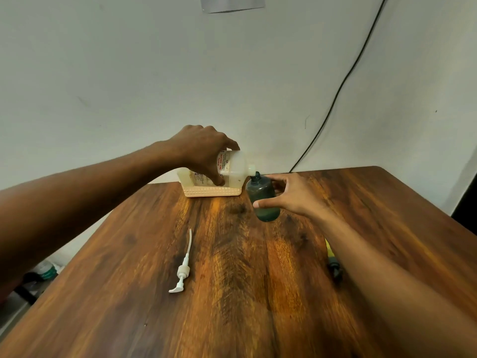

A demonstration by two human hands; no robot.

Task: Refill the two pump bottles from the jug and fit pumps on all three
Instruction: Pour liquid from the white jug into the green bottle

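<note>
While my left grip (204, 151) holds the white container (236, 164) tipped on its side, fingers curled over its labelled body, its short open neck points right and meets the mouth of the dark green bottle (263, 200). My right grip (296, 195) wraps that bottle, thumb across its front and fingers round the back near the shoulder, steadying it at the far end of the worktop (258, 293). The bottle leans a little; I cannot tell whether its base rests on the wood or hangs just above it.

I judge this to be the pouring step for one bottle, with the white container serving as the source. No stream is visible, and the level inside the dark plastic is hard to read, so how full it is I cannot say.

Just behind my left grip sits a pale basket (211, 192) with a yellowish container (188, 177) in it. Neither pump is fitted: the white pump (182, 271) lies loose near the middle of the worktop, and a dark pump (334, 267) lies to the right, partly hidden by my forearm.

The next move calls for neck and mouth to stay aligned, a slow tilt, and a firm hold on the leaning bottle so that nothing spills.
</note>
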